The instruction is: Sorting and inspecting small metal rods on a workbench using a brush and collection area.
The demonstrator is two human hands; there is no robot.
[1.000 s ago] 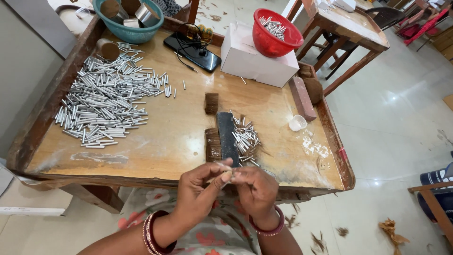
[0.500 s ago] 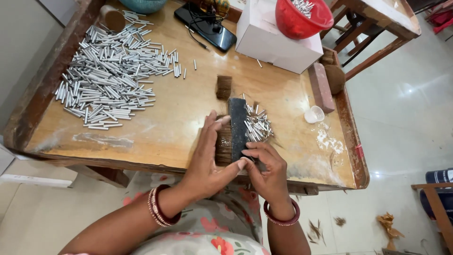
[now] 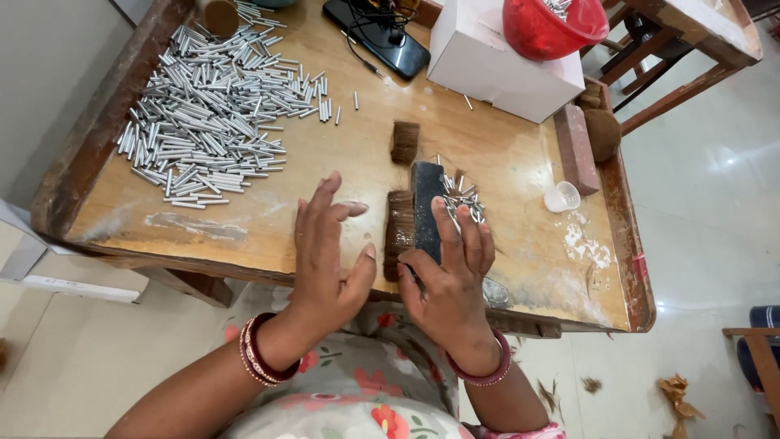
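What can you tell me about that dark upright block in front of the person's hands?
The dark block is a slim, blackish slab, seemingly metal or stone, lying lengthwise away from the person near the wooden table's front edge. A brown bristly bundle lies against its left side; a small heap of short silvery tubes lies at its right. The right hand rests fingers on its near end; the left hand hovers open beside it, apart.

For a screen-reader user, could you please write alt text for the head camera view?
A person's right hand rests on a dark rectangular block on a worn wooden table, while the open left hand hovers beside a brown fibre bundle. A heap of short silver metal tubes lies far left; a white box holds a red bowl.
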